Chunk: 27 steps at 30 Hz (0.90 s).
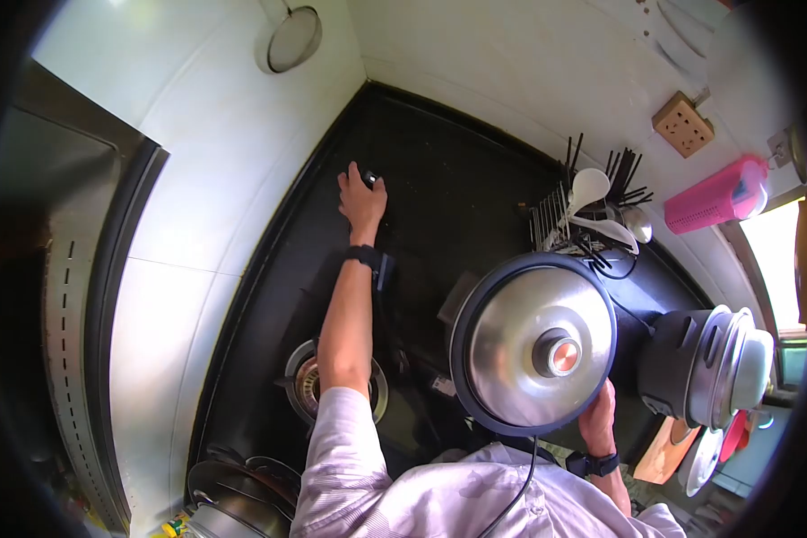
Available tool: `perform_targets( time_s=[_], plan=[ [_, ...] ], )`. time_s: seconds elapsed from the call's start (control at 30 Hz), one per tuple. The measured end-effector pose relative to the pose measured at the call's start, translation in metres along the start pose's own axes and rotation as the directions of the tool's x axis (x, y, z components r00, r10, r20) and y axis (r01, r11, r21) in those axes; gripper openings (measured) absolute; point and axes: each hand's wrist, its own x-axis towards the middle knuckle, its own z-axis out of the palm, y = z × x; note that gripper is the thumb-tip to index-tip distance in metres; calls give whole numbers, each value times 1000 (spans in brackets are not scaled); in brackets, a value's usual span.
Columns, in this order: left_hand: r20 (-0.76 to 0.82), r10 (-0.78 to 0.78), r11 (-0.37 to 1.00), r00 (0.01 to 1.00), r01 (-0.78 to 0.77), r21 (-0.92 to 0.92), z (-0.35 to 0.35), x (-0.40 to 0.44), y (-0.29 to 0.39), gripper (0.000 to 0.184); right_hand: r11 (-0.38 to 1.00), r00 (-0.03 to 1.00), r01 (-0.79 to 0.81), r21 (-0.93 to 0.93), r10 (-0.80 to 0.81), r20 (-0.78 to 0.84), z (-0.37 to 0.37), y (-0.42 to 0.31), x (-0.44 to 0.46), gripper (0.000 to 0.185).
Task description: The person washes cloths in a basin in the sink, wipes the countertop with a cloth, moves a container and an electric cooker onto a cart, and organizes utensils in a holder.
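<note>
My left hand (362, 204) reaches across the black countertop (439, 179) towards its far corner. A small black object (371, 178) with a light glint sits between the thumb and forefinger; its kind is too small to make out. My right hand (598, 420) grips the lower right rim of a large round pot (458, 359), its fingers partly hidden underneath. The pot's domed steel lid (511, 341) is on, with a copper-topped knob (562, 353) in the middle. Dark bands circle both wrists.
A gas burner (307, 384) lies under my left forearm. A wire rack (550, 221) holds ladles (588, 190) and chopsticks at the back right. Stacked pots (681, 368), a wooden board (668, 448) and a pink holder (704, 199) are right. Pans (242, 489) stand lower left.
</note>
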Motion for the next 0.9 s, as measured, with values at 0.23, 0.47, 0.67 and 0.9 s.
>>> perform_targets(
  time_s=[0.23, 0.47, 0.67, 0.9],
  plan=[
    [269, 76, 981, 960, -24, -194, 1, 2, -14, 51, 1000, 999, -22, 5, 21, 32, -8, -1, 1, 34],
    [715, 131, 510, 687, 572, -642, -103, -84, 19, 37, 999, 994, 32, -8, -31, 104, -14, 5, 5, 38],
    [824, 258, 482, 504, 672, -562, -123, -153, 43, 32, 998, 997, 59, 7, -59, 57, 0, 6, 7, 39],
    [733, 86, 600, 675, 552, -579, -114, -177, 57, 28, 983, 994, 103, -155, -95, 57, 2, 7, 8, 37]
  ],
)
